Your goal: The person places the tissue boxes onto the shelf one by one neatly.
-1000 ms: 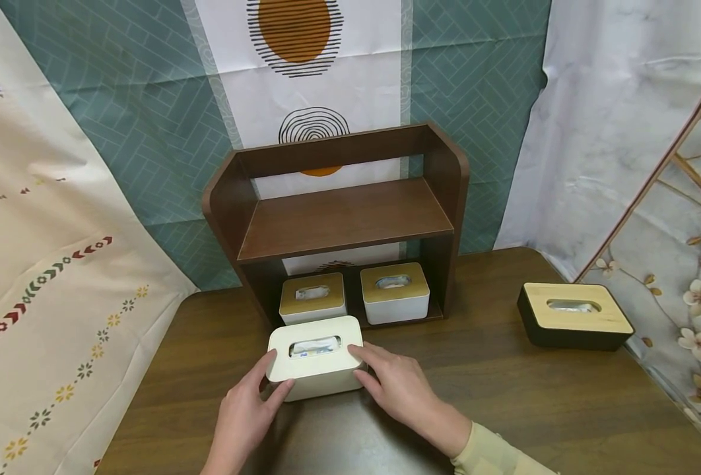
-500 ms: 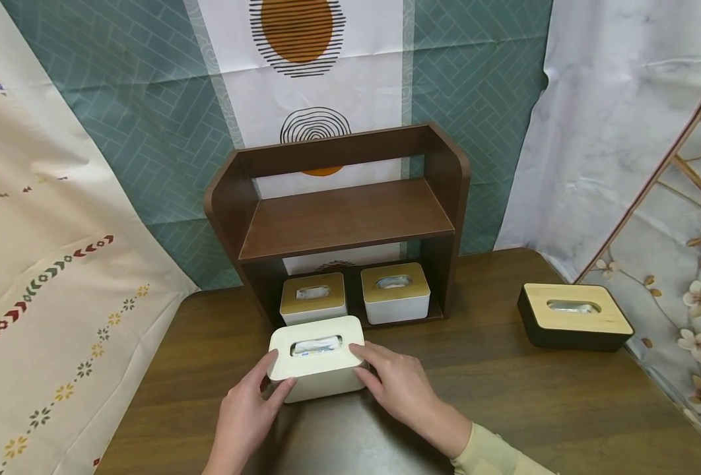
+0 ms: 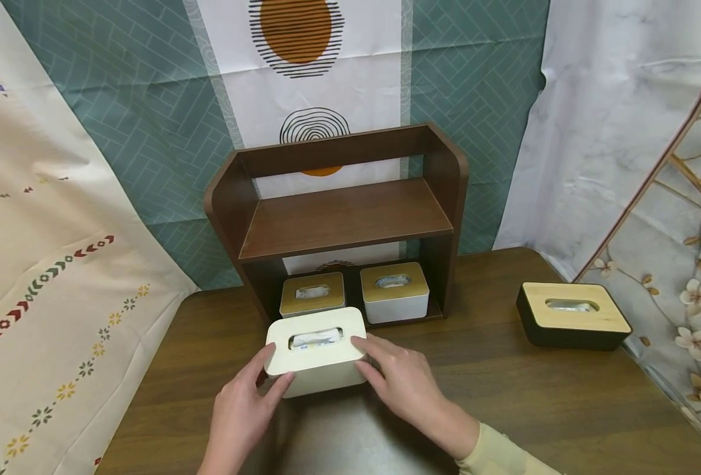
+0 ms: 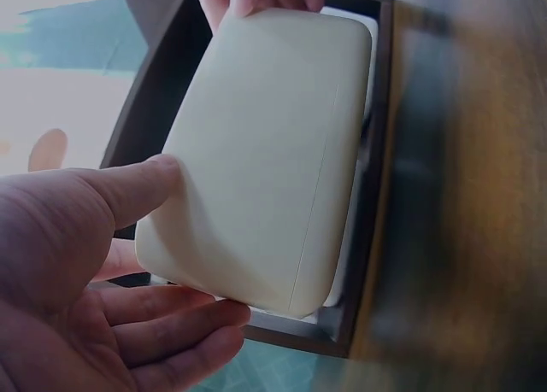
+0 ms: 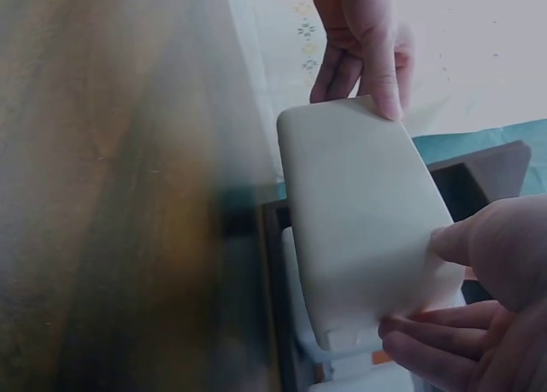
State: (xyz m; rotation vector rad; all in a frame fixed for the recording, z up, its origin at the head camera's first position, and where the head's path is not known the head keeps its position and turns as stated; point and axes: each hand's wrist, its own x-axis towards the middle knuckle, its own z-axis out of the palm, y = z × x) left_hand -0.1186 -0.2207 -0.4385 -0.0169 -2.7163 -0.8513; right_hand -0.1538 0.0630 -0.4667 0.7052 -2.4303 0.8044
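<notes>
A cream tissue box (image 3: 325,378) with an oval slot in its lid is held between my two hands, in front of the shelf's lower compartment. My left hand (image 3: 240,410) grips its left end, thumb on the near face and fingers at the end. At the right end my right hand (image 3: 406,384) grips it the same way. Both wrist views show the box's plain near side (image 4: 256,153), with the thumb of the left hand (image 4: 77,238) and that of the right hand (image 5: 504,272) pressed on it. Its underside is hidden in the head view.
Inside the lower compartment of the brown shelf (image 3: 350,219) stand two white tissue boxes with gold lids, the left one (image 3: 303,303) partly hidden and the right one (image 3: 395,307). A black tissue box with a wooden lid (image 3: 582,320) lies at the table's (image 3: 493,396) right.
Both hands have raised the cream tissue box slightly and shifted it a little toward the shelf. It now covers more of the left gold-lidded box.
</notes>
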